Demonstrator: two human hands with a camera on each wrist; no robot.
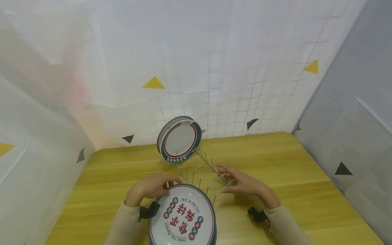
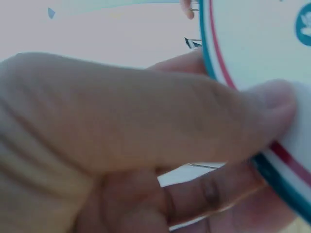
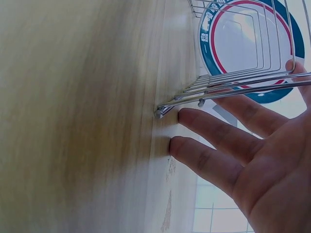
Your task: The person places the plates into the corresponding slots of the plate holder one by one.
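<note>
My left hand (image 1: 157, 186) grips the edge of a white round plate (image 1: 171, 212) with a green rim, red ring and red printed characters. In the left wrist view the thumb (image 2: 262, 114) lies on its face and the other fingers behind it. Another green rim shows beneath this plate. My right hand (image 1: 245, 183) is spread at the right side of a wire dish rack (image 1: 200, 177), fingers loosely bent; its thumb and fingertips overlap the wires in the right wrist view. Upright at the rack's far end stand plates, the front one (image 1: 180, 140) with a green rim and red ring.
The rack stands on a yellow wood-grain table (image 1: 260, 153). White sheeting (image 1: 214, 51) with yellow and dark triangles rises behind the table and along both sides. Black wrist cameras, one of them the right camera (image 1: 257, 215), sit at both wrists.
</note>
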